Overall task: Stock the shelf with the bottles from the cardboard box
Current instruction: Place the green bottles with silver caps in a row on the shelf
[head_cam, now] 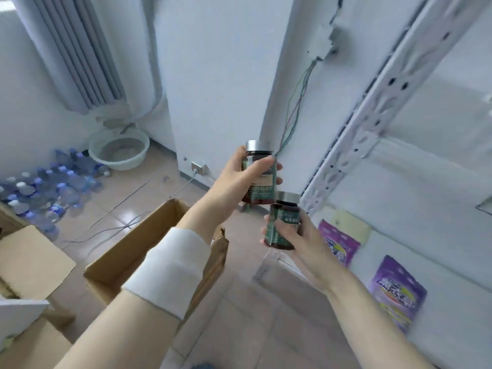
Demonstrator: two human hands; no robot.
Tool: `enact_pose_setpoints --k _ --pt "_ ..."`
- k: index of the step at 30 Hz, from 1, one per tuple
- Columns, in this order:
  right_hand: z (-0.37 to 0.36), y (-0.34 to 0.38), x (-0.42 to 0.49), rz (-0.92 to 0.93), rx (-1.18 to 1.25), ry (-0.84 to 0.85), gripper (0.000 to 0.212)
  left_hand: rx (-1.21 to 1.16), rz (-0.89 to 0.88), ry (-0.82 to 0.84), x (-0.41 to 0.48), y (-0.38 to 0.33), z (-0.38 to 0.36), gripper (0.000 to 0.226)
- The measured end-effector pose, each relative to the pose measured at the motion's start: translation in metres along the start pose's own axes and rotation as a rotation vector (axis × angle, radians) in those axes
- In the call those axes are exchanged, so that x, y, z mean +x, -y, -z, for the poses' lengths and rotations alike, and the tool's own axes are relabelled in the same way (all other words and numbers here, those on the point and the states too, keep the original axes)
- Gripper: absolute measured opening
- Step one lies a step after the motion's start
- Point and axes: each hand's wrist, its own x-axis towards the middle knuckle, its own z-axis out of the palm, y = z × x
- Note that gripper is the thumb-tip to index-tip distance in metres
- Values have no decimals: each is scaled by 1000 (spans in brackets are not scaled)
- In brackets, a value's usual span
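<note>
The tiled floor (239,315) carries an open cardboard box (127,251) at 8 o'clock, a heap of plastic water bottles (48,193) at 9 o'clock and a pale basin (119,150) at 10 o'clock. Two purple packets (398,291) lie on the white shelf (354,145) at 4 o'clock.

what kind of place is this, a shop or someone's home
Probably a storeroom or back room rather than a shop floor: a white metal shelving unit holding purple packets, plus an open cardboard box and a heap of plastic water bottles on the tiled floor.
</note>
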Motion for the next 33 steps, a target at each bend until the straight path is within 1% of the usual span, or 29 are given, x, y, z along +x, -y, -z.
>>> enact_pose_setpoints --k 2,3,4,7,9,11,14,17,19,20,23,25,28,29,31,32,33 --pt "40 20 -38 56 10 -40 88 20 -53 76 -6 -18 -59 26" --pt "61 31 -60 83 7 -58 95 30 -76 110 -11 -25 -92 25" --pt "85 38 -82 110 15 -76 96 34 -98 142 -16 -31 -126 24" --pt "164 57 -156 193 95 -136 80 31 -151 252 -36 -43 -235 15" --pt "218 68 -208 253 127 -182 87 43 -146 325 -52 -47 -308 18" --pt "269 76 -257 308 106 -249 91 67 -146 423 -67 -47 -376 20" --pt "335 85 -321 371 68 -374 88 88 -152 557 -88 -47 -467 20" --pt "393 92 -372 420 89 -467 80 102 -144 637 -102 -44 -548 21" --pt "432 95 -398 440 112 -537 72 101 -138 687 -105 -38 -597 25" --pt "452 97 -408 449 114 -571 72 123 -146 710 -105 -35 -621 29" --pt "516 107 -433 496 116 -639 88 168 -160 758 -99 -25 -690 33" --pt "549 119 -443 521 129 -657 91 158 -156 773 -91 -23 -723 36" --pt "603 140 -458 531 95 -718 92 140 -151 828 -73 -18 -782 31" --pt "620 146 -463 520 90 -746 86 155 -153 849 -68 -17 -801 33" --pt "652 158 -474 500 68 -802 64 181 -170 896 -59 -14 -838 31" --pt "669 163 -479 486 36 -824 59 185 -176 919 -57 -12 -856 29" --pt "685 167 -483 473 6 -843 60 193 -180 940 -55 -10 -873 29"
